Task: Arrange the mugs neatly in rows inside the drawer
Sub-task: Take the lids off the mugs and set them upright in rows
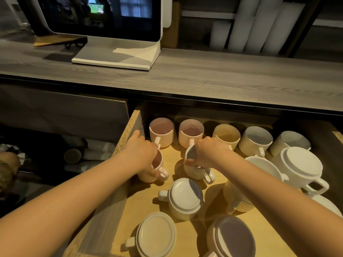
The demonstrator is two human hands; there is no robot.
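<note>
Hands work inside the open drawer (130,125): the left hand (141,151) is clamped over the rim of a pink mug (154,170) by the left wall, and the right hand (207,152) is clamped on the rim of a white mug (196,168) just right of it. Five upright mugs form the back row (226,136) at the far end, just beyond both hands. Nearer lie upturned mugs (185,197), scattered across the drawer floor.

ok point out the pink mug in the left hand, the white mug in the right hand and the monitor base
pink mug (163,172), head view, handle
white mug (194,171), head view, ribbed side
monitor base (115,59), head view, flat foot
</note>
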